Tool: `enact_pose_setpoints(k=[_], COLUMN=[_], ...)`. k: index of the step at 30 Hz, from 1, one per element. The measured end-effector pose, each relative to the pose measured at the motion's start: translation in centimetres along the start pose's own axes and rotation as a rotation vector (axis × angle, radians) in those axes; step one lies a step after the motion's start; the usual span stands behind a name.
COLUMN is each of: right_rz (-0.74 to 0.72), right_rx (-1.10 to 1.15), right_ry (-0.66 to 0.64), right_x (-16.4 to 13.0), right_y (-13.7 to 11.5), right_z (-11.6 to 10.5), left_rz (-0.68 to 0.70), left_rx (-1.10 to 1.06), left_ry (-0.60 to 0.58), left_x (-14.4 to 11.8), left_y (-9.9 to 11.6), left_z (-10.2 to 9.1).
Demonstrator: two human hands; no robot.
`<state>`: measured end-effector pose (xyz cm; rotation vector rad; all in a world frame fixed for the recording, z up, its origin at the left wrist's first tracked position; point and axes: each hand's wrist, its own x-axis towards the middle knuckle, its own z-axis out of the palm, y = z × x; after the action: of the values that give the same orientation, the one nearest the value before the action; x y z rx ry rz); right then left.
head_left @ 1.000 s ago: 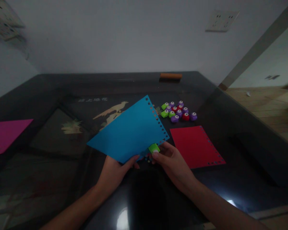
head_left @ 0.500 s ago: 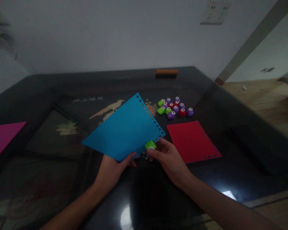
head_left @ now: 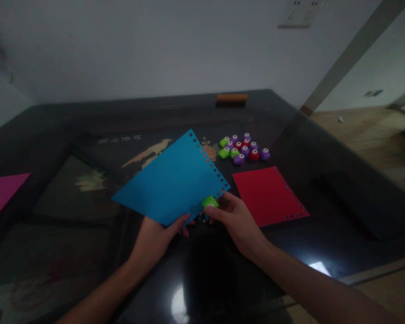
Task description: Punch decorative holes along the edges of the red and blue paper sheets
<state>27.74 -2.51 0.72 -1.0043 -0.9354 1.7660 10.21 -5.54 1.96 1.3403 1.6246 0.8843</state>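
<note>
The glossy black worktop (head_left: 324, 189) fills the dim view, its near edge and a pink sheet (head_left: 0, 193) at far left cut off. A flat blue paper sheet (head_left: 172, 182) with small star-shaped holes along its right edge is held tilted above the worktop, hiding much of the left hand (head_left: 155, 238), whose fingers pinch its near corner. A red sheet (head_left: 266, 195) with holes along two edges lies just to the right. The right hand (head_left: 238, 220) squeezes its fingers on a small green plastic punch (head_left: 209, 202) at the blue sheet's near edge, its lower part hidden, while a cluster of small punches (head_left: 245, 148) in green, purple and red sits beyond the red sheet.
</note>
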Motion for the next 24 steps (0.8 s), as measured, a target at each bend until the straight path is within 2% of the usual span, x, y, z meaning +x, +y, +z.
enact_pose_setpoints(k=[17, 24], right_rz=[0.006, 0.008], right_rx=[0.02, 0.028], right_ry=[0.002, -0.002], right_x=[0.02, 0.05], right_y=[-0.24, -0.16], right_z=[0.06, -0.02], left_rz=[0.005, -0.031], left_rx=[0.002, -0.011], left_ry=[-0.032, -0.019], left_x=[-0.01, -0.08], left_y=[-0.15, 0.55], left_z=[-0.1, 0.0])
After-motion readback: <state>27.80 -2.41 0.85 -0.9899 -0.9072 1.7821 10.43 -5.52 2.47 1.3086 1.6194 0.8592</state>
